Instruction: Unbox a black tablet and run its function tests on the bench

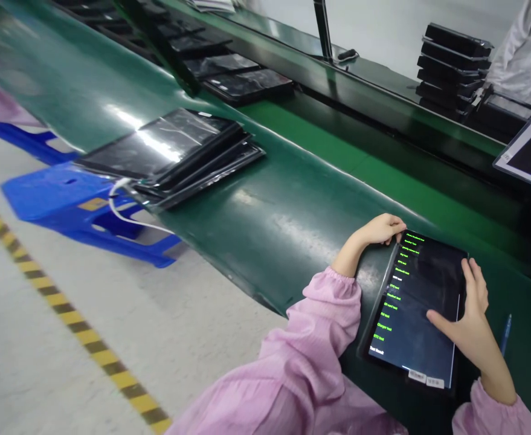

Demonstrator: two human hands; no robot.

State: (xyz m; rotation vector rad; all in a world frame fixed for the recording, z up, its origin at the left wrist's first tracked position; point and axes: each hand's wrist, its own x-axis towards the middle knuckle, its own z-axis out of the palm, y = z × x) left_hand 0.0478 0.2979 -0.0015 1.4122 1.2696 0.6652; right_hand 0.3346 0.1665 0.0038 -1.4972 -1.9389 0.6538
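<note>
A black tablet (pixel 421 302) lies at an angle on the green mat, its lit screen listing tests in green and white lettering, with "Test Result" at the bottom. Two small white barcode labels (pixel 426 379) are stuck along its lower edge. My left hand (pixel 383 229) is closed at the tablet's top left corner, fingertips pinching the edge. Over the right edge is my right hand (pixel 471 317), its thumb stretched across the screen and its fingers spread away from the thumb near the border. Whether the thumb touches the glass I cannot tell.
A pile of wrapped tablets (pixel 170 151) lies left on the green-covered bench (pixel 247 211), beside a white cable (pixel 124 217). Blue stools (pixel 61 193) stand below. More black devices (pixel 453 69) are stacked at the back right. A blue pen (pixel 506 334) lies beside my right hand.
</note>
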